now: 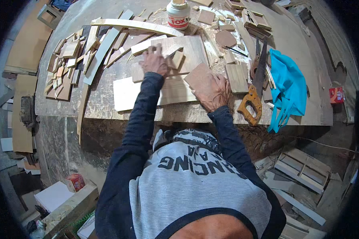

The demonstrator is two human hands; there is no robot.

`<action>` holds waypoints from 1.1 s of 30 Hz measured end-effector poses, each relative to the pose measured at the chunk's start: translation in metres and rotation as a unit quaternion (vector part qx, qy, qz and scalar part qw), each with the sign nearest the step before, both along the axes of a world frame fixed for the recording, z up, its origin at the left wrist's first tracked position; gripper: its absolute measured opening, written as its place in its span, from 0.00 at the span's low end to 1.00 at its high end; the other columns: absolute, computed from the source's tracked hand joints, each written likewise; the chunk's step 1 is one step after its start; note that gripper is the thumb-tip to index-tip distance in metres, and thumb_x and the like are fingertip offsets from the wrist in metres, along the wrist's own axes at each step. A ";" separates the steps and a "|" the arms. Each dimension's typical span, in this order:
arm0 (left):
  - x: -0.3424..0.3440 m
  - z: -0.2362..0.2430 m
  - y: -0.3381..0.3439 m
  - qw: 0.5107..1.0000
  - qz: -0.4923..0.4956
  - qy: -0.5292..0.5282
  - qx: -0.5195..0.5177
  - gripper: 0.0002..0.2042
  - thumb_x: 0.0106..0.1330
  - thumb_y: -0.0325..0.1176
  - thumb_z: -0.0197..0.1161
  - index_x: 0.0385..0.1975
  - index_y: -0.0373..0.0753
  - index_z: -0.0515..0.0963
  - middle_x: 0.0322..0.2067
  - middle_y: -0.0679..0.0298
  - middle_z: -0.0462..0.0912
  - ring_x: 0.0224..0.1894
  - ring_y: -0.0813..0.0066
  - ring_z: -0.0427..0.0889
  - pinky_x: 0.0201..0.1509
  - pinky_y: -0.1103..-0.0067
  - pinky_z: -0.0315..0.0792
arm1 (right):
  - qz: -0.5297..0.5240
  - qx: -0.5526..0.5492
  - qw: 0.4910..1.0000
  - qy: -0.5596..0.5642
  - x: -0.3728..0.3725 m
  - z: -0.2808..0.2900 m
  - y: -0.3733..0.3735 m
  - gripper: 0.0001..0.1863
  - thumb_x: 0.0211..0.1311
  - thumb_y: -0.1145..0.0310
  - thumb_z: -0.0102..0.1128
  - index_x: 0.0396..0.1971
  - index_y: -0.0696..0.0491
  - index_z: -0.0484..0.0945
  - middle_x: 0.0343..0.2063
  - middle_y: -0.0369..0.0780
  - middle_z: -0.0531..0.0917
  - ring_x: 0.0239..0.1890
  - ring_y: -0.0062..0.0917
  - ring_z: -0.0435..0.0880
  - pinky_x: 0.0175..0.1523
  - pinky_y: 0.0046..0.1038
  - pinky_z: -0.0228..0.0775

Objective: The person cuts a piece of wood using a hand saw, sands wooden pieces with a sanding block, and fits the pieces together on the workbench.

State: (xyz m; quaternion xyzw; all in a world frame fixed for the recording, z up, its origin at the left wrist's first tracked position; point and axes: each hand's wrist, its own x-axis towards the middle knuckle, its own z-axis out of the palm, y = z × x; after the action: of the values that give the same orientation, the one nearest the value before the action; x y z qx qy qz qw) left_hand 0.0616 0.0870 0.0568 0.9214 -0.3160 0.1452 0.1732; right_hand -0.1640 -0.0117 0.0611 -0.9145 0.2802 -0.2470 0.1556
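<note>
My left hand (153, 61) reaches over the workbench with its fingers spread, resting among wood offcuts and touching them. A pale wood strip (141, 47) lies just beyond its fingertips, and a small wood block (178, 59) stands to its right. My right hand (213, 91) grips a flat, roughly square brown wood piece (201, 75) by its right side. That piece is tilted above the near edge of a long pale board (125, 93). Behind it lies a wider brown board (193, 46). Another square wood piece (236, 78) sits right of my right hand.
A handsaw (251, 104) with a wooden handle lies at the right, beside a turquoise cloth (285, 85). A white glue jar (178, 16) stands at the back. Heaped offcuts (68, 51) cover the bench's left. A wooden frame (301, 171) lies low at the right.
</note>
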 end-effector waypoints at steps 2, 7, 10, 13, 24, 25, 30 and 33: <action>0.007 0.002 0.012 0.995 -0.003 0.041 0.087 0.23 0.55 0.45 0.62 0.51 0.47 0.69 0.46 0.59 0.73 0.49 0.56 0.72 0.44 0.50 0.66 | 0.009 0.016 1.000 0.012 0.002 0.010 0.005 0.41 0.33 0.47 0.70 0.49 0.57 0.72 0.49 0.50 0.68 0.51 0.46 0.67 0.55 0.46 0.60; 0.030 -0.036 0.041 0.978 -0.061 0.159 0.124 0.18 0.52 0.39 0.62 0.42 0.39 0.74 0.40 0.53 0.72 0.46 0.54 0.74 0.47 0.52 0.66 | 0.035 0.021 0.998 0.039 0.009 0.005 0.015 0.42 0.33 0.46 0.70 0.50 0.55 0.72 0.49 0.47 0.67 0.54 0.43 0.63 0.58 0.47 0.54; 0.013 -0.015 0.047 0.968 -0.169 0.183 0.028 0.18 0.53 0.36 0.61 0.39 0.31 0.70 0.38 0.46 0.71 0.42 0.49 0.73 0.47 0.60 0.68 | 0.029 0.036 0.997 0.064 0.005 0.003 0.018 0.42 0.32 0.47 0.69 0.51 0.54 0.72 0.51 0.47 0.65 0.54 0.44 0.62 0.58 0.49 0.52; -0.020 0.001 0.047 0.948 -0.216 0.213 -0.097 0.19 0.55 0.32 0.61 0.39 0.30 0.62 0.34 0.44 0.68 0.38 0.49 0.71 0.42 0.62 0.68 | 0.049 0.054 0.994 0.076 0.002 0.009 0.031 0.43 0.30 0.49 0.70 0.53 0.50 0.71 0.52 0.45 0.64 0.54 0.44 0.60 0.58 0.51 0.50; -0.088 -0.018 0.026 0.944 -0.227 0.227 -0.069 0.17 0.53 0.33 0.64 0.38 0.33 0.67 0.39 0.45 0.70 0.42 0.47 0.72 0.46 0.64 0.69 | -0.003 0.046 0.993 0.109 -0.008 0.001 0.049 0.40 0.30 0.56 0.67 0.54 0.44 0.72 0.52 0.43 0.66 0.54 0.42 0.63 0.57 0.46 0.56; -0.088 -0.018 0.029 0.951 -0.220 0.211 -0.056 0.16 0.54 0.32 0.63 0.38 0.33 0.68 0.38 0.46 0.71 0.41 0.47 0.72 0.46 0.64 0.69 | -0.006 0.048 0.993 0.109 -0.008 -0.002 0.049 0.40 0.30 0.56 0.67 0.54 0.44 0.72 0.52 0.43 0.66 0.54 0.42 0.63 0.57 0.46 0.56; -0.097 -0.009 0.034 0.964 -0.192 0.182 -0.041 0.09 0.57 0.31 0.57 0.34 0.35 0.69 0.34 0.50 0.74 0.39 0.50 0.73 0.44 0.64 0.69 | 0.002 0.026 0.998 0.051 -0.012 0.004 0.051 0.37 0.30 0.57 0.67 0.51 0.45 0.74 0.49 0.43 0.68 0.53 0.42 0.64 0.57 0.45 0.56; -0.097 -0.010 0.030 0.966 -0.205 0.107 -0.117 0.09 0.57 0.32 0.58 0.34 0.36 0.69 0.33 0.50 0.74 0.38 0.50 0.72 0.43 0.64 0.69 | -0.007 0.005 1.000 0.009 -0.006 0.003 0.048 0.36 0.30 0.57 0.67 0.50 0.45 0.75 0.50 0.44 0.68 0.52 0.42 0.64 0.56 0.46 0.56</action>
State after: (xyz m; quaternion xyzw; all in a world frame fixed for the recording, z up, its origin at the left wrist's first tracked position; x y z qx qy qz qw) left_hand -0.0350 0.1171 0.0473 0.8205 -0.4584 0.0431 0.3387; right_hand -0.1702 0.0362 0.0643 -0.9140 0.2887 -0.2389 0.1557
